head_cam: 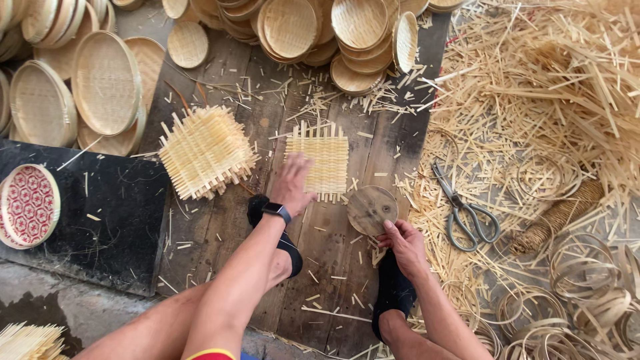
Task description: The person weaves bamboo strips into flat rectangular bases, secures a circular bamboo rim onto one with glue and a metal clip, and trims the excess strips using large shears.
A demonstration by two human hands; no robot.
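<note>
Your left hand (291, 183) lies flat, fingers spread, on the woven bamboo mat (321, 160). Your right hand (402, 243) pinches the round wooden disc (371, 209) just beside the mat.

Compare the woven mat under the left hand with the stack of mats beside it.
The mat is a single flat layer, lying square to the planks; the stack is many layers thick and turned at an angle. The left hand rests on the mat; nothing touches the stack. Both are pale woven strips with loose ends sticking out.

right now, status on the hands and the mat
Left hand flat on woven bamboo mat. Right hand grips round wooden disc. Scissors lie apart, right.
</note>
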